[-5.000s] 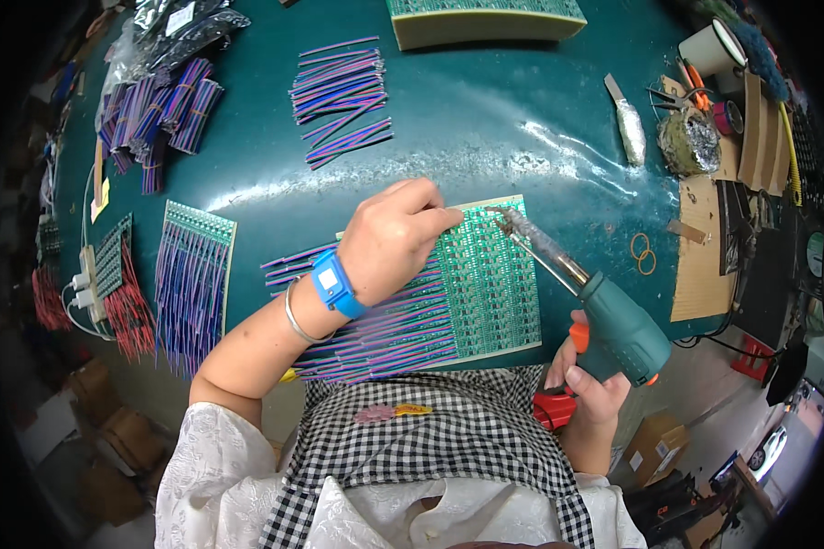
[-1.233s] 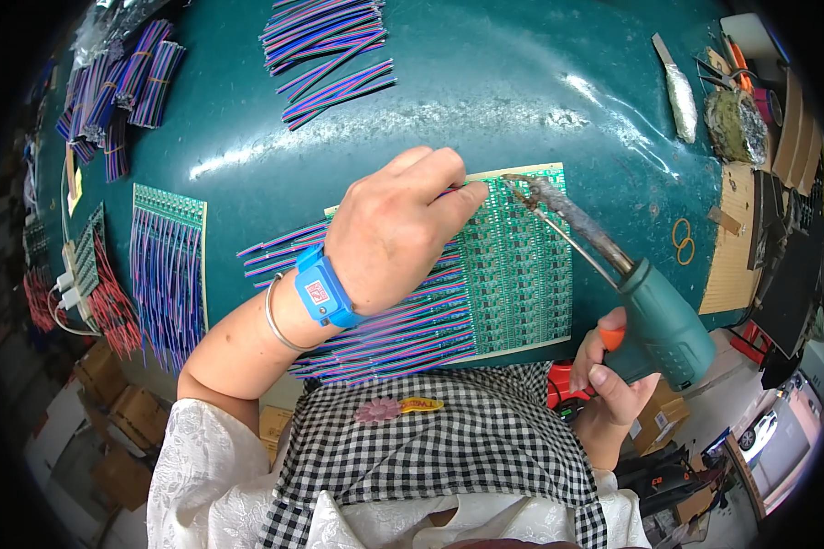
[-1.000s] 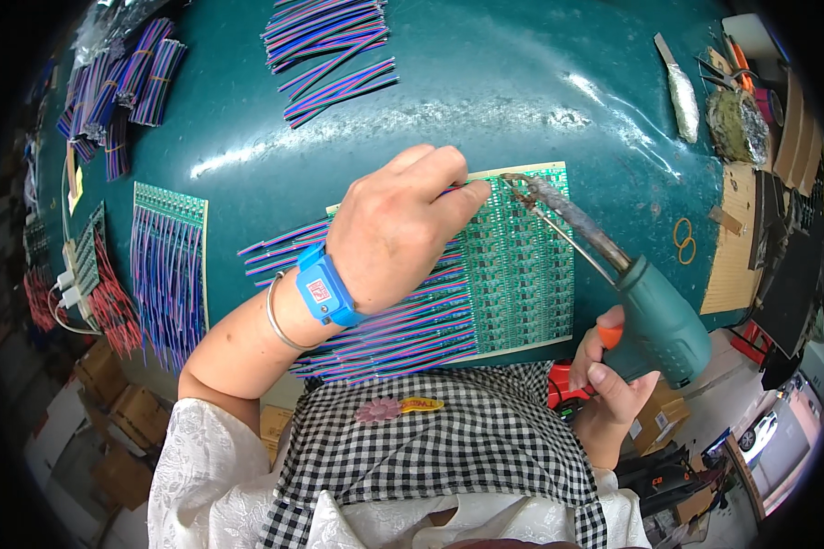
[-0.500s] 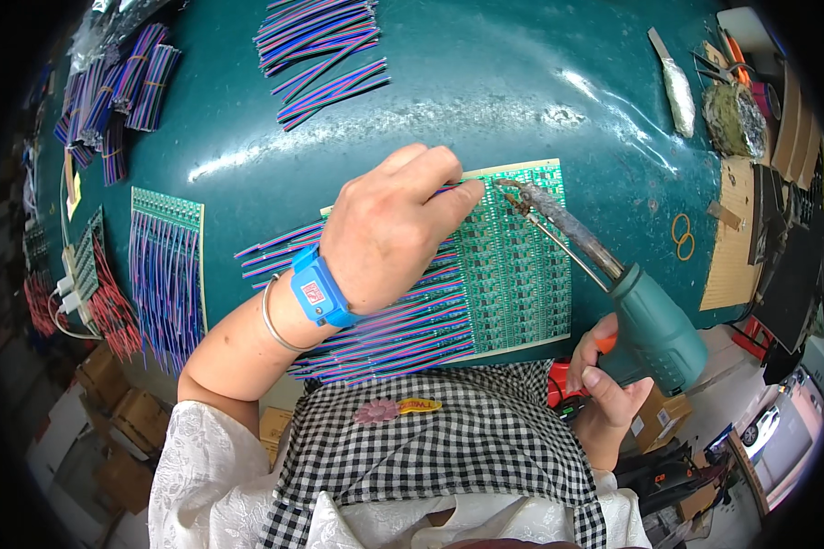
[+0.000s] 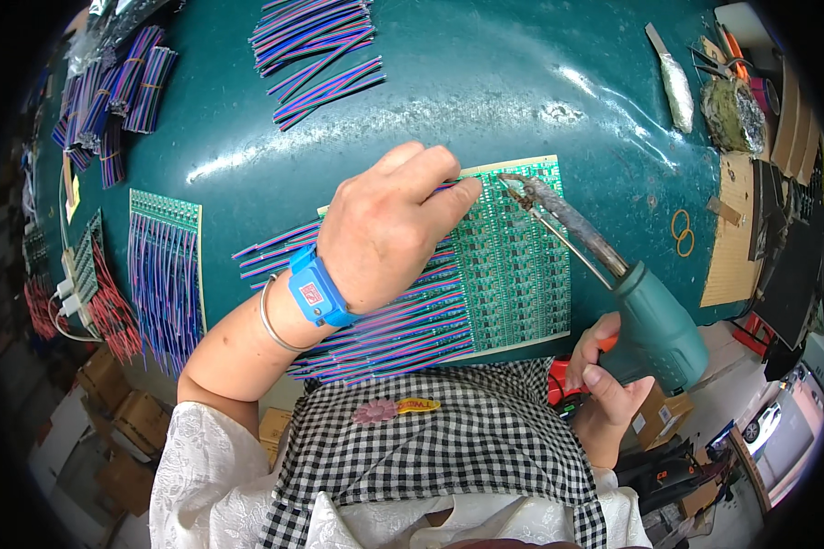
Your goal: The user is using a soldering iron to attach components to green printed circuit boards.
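A green circuit-board panel (image 5: 522,265) with rows of small components lies in front of me. Multicoloured wire strips (image 5: 398,320) run leftward from its left part. My left hand (image 5: 385,229) is closed in a pinch over the panel's top edge; a bit of a multicoloured wire shows between its fingers, its end hidden by them. On that wrist sit a blue band and a metal bangle. My right hand (image 5: 606,393) grips a soldering gun (image 5: 659,316) with a teal body and orange trigger. The gun's dark tip is over the panel's upper part, right of my left fingertips.
Loose wire strips (image 5: 316,50) lie at the far side. Bundled wires (image 5: 110,96) are at the far left, near a wired board (image 5: 167,265). Two rubber bands (image 5: 682,233), cardboard (image 5: 734,233) and a foil-wrapped blade (image 5: 675,91) lie to the right.
The soldering gun's tip has shifted very slightly to the right over the panel. My left hand keeps its pinch in nearly the same place.
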A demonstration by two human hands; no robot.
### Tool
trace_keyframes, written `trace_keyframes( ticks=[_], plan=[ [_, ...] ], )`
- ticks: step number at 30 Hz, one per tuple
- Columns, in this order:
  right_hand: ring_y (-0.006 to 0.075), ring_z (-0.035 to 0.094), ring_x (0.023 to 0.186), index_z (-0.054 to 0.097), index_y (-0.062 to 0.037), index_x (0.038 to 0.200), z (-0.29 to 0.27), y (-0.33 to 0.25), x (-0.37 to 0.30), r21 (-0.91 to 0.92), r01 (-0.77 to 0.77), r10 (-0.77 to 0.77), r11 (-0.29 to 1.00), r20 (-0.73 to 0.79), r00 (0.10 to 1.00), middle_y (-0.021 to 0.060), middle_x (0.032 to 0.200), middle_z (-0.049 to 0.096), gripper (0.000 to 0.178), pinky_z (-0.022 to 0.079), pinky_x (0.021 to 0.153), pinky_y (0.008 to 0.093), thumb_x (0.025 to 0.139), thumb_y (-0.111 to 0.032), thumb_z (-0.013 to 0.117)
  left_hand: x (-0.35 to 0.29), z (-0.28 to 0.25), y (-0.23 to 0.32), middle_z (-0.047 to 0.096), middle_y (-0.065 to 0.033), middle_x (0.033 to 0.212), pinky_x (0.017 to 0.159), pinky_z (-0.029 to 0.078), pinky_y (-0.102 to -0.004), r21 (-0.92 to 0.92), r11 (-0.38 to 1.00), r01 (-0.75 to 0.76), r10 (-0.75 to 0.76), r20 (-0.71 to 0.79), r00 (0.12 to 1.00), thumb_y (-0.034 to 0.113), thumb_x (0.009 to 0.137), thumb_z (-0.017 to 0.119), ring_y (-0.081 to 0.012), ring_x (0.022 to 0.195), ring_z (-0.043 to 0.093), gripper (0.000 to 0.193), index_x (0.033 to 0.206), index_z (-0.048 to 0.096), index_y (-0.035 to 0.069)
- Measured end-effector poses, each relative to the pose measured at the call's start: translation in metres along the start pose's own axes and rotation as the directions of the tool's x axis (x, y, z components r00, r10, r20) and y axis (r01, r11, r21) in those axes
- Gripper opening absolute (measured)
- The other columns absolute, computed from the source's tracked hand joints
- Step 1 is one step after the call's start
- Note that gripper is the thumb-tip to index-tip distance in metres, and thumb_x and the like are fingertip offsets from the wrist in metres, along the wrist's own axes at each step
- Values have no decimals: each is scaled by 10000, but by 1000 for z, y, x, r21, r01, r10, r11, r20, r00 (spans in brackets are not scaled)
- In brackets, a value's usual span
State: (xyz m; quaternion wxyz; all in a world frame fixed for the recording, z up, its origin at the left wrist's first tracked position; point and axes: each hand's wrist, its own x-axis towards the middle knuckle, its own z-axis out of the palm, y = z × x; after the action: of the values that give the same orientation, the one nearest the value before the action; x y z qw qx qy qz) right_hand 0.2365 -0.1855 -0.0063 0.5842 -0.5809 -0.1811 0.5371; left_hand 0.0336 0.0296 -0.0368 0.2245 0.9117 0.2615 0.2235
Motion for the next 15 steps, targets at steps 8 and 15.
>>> trace_keyframes(
  ticks=[8, 15],
  plan=[
    [169, 557, 596, 550, 56, 1183, -3, 3, -3, -45, -9, 10, 999, 10, 1000, 97, 740, 569, 489, 458, 545, 273, 727, -3, 716, 0, -1, 1, 618, -79, 885, 642, 523, -346, 22, 1000, 2, -2, 19, 1000, -52, 679, 666, -247, 768, 622, 302, 962, 733, 30],
    [170, 558, 599, 533, 52, 1194, -11, 16, -5, -145, 32, -27, 989, 35, 999, 98, 734, 570, 508, 470, 560, 287, 722, -6, 712, -1, -1, 3, 613, -78, 892, 624, 511, -345, 42, 999, -7, 5, 37, 999, -24, 682, 671, -242, 753, 601, 296, 968, 730, 24]
  ],
)
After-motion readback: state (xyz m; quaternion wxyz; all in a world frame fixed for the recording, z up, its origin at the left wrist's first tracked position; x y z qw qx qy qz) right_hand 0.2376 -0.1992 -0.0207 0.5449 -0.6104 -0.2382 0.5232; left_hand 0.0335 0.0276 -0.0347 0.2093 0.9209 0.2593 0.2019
